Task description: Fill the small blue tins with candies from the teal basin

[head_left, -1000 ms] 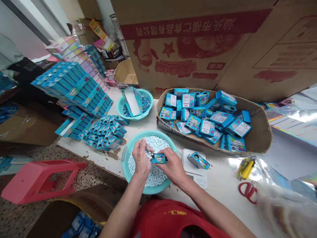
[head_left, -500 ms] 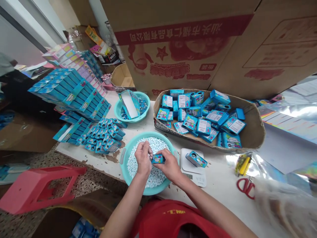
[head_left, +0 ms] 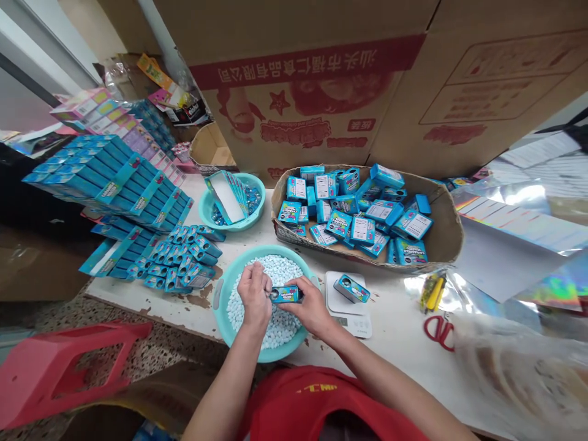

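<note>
R hand: pinching small printed box by one end, thumb one side, fingers opp. Box lies approx. level above pellets in basin. L hand: fingers curled in at box's other end; whether closed on pellets or on nothing, cannot tell. Est. handling: thin card, light, stiff at edges, soft mid-panel; would dent if squeezed hard; glossy face may slip. Rec. hold: narrow sides nr. the end, light pressure, round hole kept free. Pellets likely hard, small, prone to roll. Beyond, to R: similar box tilted on scale. Farther: cardboard tray w/ more boxes, loosely piled.
</note>
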A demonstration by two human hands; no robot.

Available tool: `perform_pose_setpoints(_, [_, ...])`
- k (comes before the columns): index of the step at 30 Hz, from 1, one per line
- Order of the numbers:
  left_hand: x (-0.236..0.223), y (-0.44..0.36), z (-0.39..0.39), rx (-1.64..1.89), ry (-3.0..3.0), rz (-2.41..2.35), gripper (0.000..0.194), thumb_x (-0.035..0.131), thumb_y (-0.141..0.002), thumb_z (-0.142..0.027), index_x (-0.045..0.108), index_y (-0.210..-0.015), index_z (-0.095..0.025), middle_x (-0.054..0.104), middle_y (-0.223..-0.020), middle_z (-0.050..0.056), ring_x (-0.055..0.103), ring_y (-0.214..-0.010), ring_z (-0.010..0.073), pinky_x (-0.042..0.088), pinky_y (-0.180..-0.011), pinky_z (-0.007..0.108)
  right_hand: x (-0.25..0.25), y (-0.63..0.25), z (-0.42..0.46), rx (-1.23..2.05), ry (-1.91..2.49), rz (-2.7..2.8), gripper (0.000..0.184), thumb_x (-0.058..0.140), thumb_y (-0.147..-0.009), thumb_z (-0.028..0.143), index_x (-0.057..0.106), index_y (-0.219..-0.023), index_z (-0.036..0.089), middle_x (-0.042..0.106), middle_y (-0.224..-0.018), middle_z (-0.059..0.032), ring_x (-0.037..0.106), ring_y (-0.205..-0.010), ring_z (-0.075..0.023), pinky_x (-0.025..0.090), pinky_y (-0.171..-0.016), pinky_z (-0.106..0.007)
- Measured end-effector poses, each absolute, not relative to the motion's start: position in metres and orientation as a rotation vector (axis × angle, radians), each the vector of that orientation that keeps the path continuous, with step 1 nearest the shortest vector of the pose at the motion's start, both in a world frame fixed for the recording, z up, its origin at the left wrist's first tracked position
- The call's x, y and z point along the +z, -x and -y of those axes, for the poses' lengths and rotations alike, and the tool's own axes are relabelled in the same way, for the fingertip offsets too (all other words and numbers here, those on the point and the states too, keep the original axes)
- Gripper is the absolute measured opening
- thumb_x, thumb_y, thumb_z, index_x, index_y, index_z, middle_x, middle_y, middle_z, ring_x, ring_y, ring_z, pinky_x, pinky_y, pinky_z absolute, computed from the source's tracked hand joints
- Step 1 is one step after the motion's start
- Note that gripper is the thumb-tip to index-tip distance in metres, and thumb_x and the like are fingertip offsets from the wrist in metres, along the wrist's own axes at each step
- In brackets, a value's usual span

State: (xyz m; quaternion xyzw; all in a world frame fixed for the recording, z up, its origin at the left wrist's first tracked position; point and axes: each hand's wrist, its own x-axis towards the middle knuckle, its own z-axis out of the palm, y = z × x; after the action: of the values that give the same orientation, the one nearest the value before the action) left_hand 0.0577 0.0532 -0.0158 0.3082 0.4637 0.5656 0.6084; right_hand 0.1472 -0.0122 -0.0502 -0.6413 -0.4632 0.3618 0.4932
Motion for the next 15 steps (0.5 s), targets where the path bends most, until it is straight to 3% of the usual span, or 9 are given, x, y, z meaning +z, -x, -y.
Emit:
perform_pose_setpoints(4, [-0.009, -0.046, -0.066, 1.205, -0.573, -0.965, 0.035, 0.073, -0.071, -0.035, 0.044, -0.066, -0.017, 0.026, -0.046, -0.011, 0.024, -0.034, 0.0012, 0.018, -0.033, 0.014, -0.039, -0.165, 0.024, 0.931, 1.520, 1.057, 0.032, 0.081, -0.057, 0.027, 0.064, -0.084, 0.021, 0.058, -0.081, 0.0008, 0.057, -0.079, -0.0188, 0.044, -0.072, -0.030])
perform_pose_setpoints(9, [-0.040, -0.021, -0.085, 1.031, -0.332, -1.163, 0.021, 0.060, -0.081, -0.029, 0.047, -0.071, -0.016, 0.049, -0.058, -0.004, 0.045, -0.042, 0.0033, 0.031, -0.037, 0.012, -0.006, -0.227, 0.071, 0.846, 1.518, 0.858, 0.042, 0.083, -0.056, 0.039, 0.064, -0.090, 0.023, 0.063, -0.090, -0.0007, 0.059, -0.080, -0.0196, 0.048, -0.072, -0.031])
perform_pose_setpoints(13, [-0.079, -0.009, -0.074, 0.696, -0.429, -1.336, 0.016, 0.065, -0.072, -0.023, 0.053, -0.072, -0.014, 0.050, -0.056, -0.004, 0.039, -0.037, 0.0023, 0.022, -0.033, 0.012, -0.004, -0.278, 0.118, 0.482, 1.754, 0.602, 0.043, 0.082, -0.057, 0.040, 0.064, -0.091, 0.023, 0.063, -0.088, -0.0007, 0.060, -0.077, -0.0192, 0.049, -0.073, -0.034])
perform_pose_setpoints(15, [-0.088, -0.007, -0.066, 0.661, -0.586, -1.337, 0.024, 0.071, -0.064, -0.027, 0.057, -0.076, -0.013, 0.053, -0.059, -0.003, 0.040, -0.039, 0.0027, 0.022, -0.034, 0.013, -0.018, -0.295, 0.138, 0.358, 1.835, 0.421, 0.048, 0.082, -0.053, 0.042, 0.063, -0.092, 0.021, 0.063, -0.082, -0.0003, 0.060, -0.072, -0.0186, 0.050, -0.070, -0.034])
